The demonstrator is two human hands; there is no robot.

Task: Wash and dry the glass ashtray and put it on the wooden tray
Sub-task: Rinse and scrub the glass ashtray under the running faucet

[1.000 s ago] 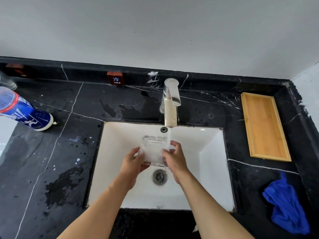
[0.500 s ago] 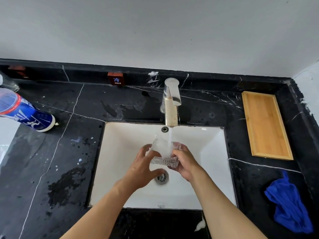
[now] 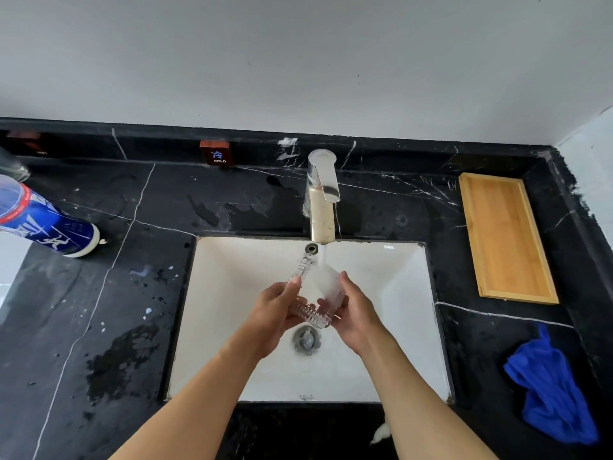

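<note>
While water runs, glass ashtray (image 3: 313,295) (tilted) sits between left hand (image 3: 277,315) and right hand (image 3: 353,312).

A sink (image 3: 232,327) is set into a countertop (image 3: 99,293), with a faucet (image 3: 321,194) behind it. Over the basin, two hands — left hand (image 3: 277,313), right hand (image 3: 353,313) — hold a glass ashtray (image 3: 308,293) under the spout. A wooden tray (image 3: 506,237) lies right of the sink — a cloth (image 3: 554,393) nearer the viewer. A can (image 3: 43,224) stands far left.
</note>
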